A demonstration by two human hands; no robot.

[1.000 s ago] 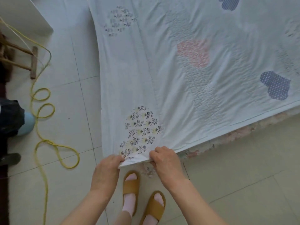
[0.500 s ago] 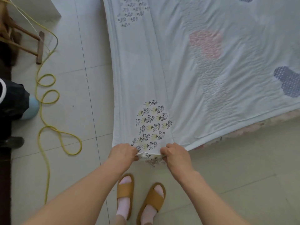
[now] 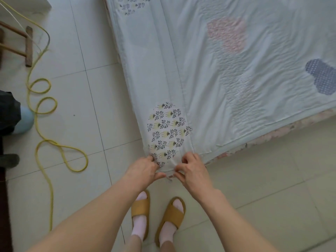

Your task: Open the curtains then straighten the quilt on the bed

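A pale blue quilt (image 3: 209, 73) with heart patches lies spread over the bed, its near corner hanging toward me over the bed's corner. That corner bears a heart patch printed with dark sprigs (image 3: 168, 130). My left hand (image 3: 143, 170) pinches the corner's edge on the left. My right hand (image 3: 190, 170) pinches the same edge on the right, fingers curled over the fabric. A flowered pink sheet (image 3: 272, 135) shows under the quilt's right hem. No curtains are in view.
A yellow cord (image 3: 47, 124) loops across the tiled floor at the left. A wooden frame (image 3: 27, 46) stands at the upper left, dark objects (image 3: 8, 113) at the left edge. My feet in yellow slippers (image 3: 158, 213) stand just below the corner.
The view has shifted so the bed sits further right and up. Both hands have drawn the quilt corner closer together and downward; the corner now hangs narrower over the bed's corner.
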